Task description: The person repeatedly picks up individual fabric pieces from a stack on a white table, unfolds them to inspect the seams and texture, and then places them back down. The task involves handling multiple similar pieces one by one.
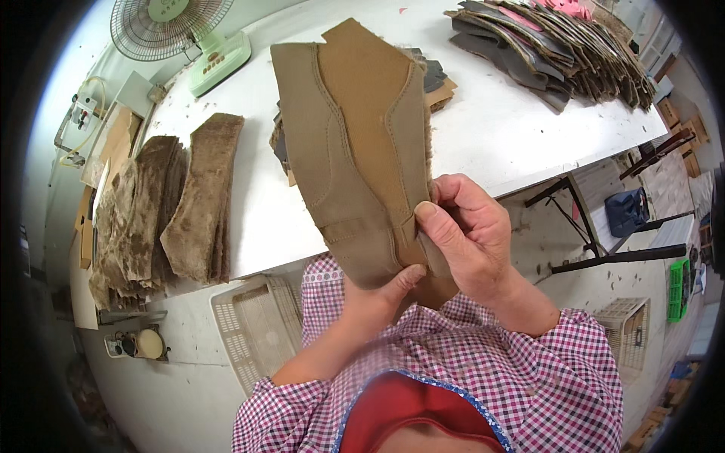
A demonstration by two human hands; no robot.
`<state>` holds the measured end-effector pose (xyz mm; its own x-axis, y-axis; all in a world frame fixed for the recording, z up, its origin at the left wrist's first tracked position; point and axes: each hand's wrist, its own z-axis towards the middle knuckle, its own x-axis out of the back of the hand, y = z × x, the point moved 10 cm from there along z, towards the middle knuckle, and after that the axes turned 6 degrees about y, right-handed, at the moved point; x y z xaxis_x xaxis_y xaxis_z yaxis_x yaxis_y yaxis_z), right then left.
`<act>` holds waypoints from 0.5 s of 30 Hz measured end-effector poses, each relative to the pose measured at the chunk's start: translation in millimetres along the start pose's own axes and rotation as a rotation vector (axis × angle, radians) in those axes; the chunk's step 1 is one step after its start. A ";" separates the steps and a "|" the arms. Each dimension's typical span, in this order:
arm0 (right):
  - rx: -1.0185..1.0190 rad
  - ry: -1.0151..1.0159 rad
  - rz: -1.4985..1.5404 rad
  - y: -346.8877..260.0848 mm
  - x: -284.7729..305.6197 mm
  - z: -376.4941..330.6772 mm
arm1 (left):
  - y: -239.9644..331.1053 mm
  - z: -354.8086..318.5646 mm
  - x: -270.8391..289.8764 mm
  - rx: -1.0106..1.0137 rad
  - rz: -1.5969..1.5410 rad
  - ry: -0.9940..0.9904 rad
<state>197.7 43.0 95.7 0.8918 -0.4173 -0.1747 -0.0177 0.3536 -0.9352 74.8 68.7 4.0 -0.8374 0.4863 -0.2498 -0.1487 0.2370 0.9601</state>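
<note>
A stitched boot upper (362,128) in brown and olive-grey, with curved seams and fuzzy lining showing along its right edge, is held up in front of me over the table's near edge. My right hand (472,238) pinches its lower right side between thumb and fingers. Down at the bottom end, my left hand (377,298) grips it with the thumb on top; the other fingers are hidden beneath. Behind the upper, partly covered, lies a stack of grey and tan pieces (438,83). Brown furry lining pieces (200,196) lie in piles to the left.
The white table (491,143) also bears a large pile of fur-edged dark pieces (551,53) at the far right and a green fan (219,64) at the far left. Below stand a plastic basket (253,325), another basket (623,332) and a dark blue bag (627,211).
</note>
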 end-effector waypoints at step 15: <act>0.121 0.196 0.290 -35.3 32.5 52.3 | -29.9 -7.9 -17.8 0.056 -0.011 -0.116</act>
<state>251.0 60.8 139.2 0.7535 -0.4336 -0.4942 -0.1935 0.5722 -0.7970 90.0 46.3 -19.3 -0.7686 0.5768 -0.2765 -0.1257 0.2877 0.9494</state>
